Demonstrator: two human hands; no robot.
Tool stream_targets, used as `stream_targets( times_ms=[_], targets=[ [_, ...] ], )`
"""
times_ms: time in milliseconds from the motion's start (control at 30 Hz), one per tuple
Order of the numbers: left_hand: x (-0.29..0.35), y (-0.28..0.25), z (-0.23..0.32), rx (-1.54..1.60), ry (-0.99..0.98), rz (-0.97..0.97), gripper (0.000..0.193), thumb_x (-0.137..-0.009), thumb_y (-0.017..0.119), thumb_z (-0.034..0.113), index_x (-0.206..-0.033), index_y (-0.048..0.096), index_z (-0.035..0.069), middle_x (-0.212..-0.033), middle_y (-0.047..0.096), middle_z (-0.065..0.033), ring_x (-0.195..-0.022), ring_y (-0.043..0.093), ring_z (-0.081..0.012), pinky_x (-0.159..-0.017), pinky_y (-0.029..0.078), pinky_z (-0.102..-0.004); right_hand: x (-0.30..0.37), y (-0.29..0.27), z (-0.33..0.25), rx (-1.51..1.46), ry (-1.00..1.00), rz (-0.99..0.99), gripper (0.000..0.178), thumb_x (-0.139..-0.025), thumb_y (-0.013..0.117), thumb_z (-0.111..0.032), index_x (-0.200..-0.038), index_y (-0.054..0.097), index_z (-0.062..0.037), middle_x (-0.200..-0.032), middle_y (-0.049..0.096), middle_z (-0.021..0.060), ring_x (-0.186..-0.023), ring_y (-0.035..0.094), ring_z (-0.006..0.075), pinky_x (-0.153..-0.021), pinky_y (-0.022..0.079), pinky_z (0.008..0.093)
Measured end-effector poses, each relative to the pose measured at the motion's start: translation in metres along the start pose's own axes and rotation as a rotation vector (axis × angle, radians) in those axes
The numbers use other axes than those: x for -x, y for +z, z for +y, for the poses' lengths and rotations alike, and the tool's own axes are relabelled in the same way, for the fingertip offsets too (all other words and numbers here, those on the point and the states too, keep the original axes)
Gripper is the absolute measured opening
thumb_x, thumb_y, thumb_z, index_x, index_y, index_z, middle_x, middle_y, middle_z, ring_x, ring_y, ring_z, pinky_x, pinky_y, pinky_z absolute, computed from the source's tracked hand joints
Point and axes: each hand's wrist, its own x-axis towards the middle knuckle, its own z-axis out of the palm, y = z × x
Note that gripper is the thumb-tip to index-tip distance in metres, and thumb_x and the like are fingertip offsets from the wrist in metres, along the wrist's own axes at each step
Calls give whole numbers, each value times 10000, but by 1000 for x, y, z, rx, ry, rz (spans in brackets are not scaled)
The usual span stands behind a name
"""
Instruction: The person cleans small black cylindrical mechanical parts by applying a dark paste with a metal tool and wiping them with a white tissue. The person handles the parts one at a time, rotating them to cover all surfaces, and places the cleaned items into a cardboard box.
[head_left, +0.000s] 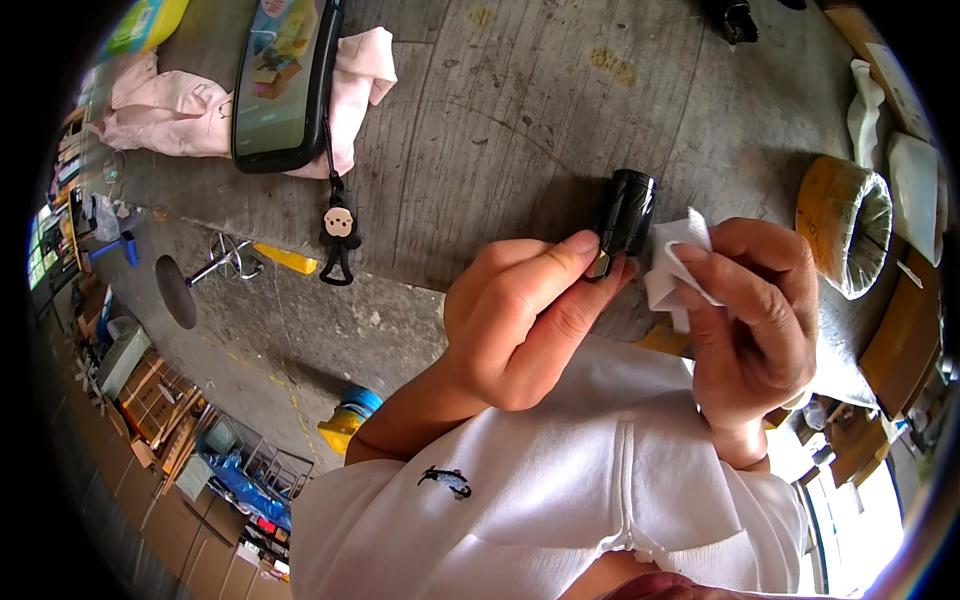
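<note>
A glossy black cylinder (629, 208), with a small silvery part at its lower end, is pinched between the thumb and fingers of my left hand (515, 325). It stands nearly upright in the picture, over the near part of the grey wood-grain table. Close on its right, my right hand (757, 310) is closed on a folded white wipe (664, 268), which may be paper or cloth. A narrow gap shows between the wipe and the cylinder. What exact kind of thing the cylinder is, I cannot tell.
On the table's left, a phone in a black case (285, 120) lies on a pink cloth (175, 110), its strap charm (340, 225) hanging past the near edge. At right stands a roll of tape (845, 225) beside cardboard. A stool (178, 290) is on the floor below.
</note>
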Motion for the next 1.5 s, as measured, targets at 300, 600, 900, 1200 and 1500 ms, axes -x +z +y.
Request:
stream_targets(
  times_ms=[300,600,900,1200,1500],
  targets=[
    [1,-1,-1,30,-26,9,278,-705,735,-75,-949,616,-133,-887,636,-186,-671,592,-231,-514,496,-284,0,9,7,120,-99,-34,340,-614,666,114,-941,694,26,-902,573,131,-704,585,181,-563,479,262],
    [-5,-2,0,109,-79,23,275,-706,723,-91,-952,605,-127,-867,646,-190,-652,602,-244,-510,501,-291,-16,11,-9,134,-121,-56,261,-635,673,123,-881,679,39,-945,592,180,-781,605,219,-646,506,285],
    [2,2,-2,44,-14,23,284,-694,728,-86,-948,608,-122,-858,638,-182,-647,582,-241,-514,496,-291,0,1,9,201,-173,-3,322,-548,678,60,-870,675,71,-931,567,148,-757,591,217,-603,493,281],
    [3,-2,-3,158,-96,5,303,-725,730,-81,-996,596,-95,-926,634,-174,-702,604,-222,-552,498,-290,10,2,12,219,-167,-39,314,-571,646,111,-884,660,86,-924,579,160,-762,598,238,-630,500,301],
    [-15,-24,3,265,-216,131,273,-628,839,8,-852,690,55,-1003,624,-127,-738,611,-139,-591,514,-230,-10,-13,13,403,-148,108,348,-750,561,85,-1083,636,15,-1159,602,196,-1129,555,328,-955,418,409]
  ],
)
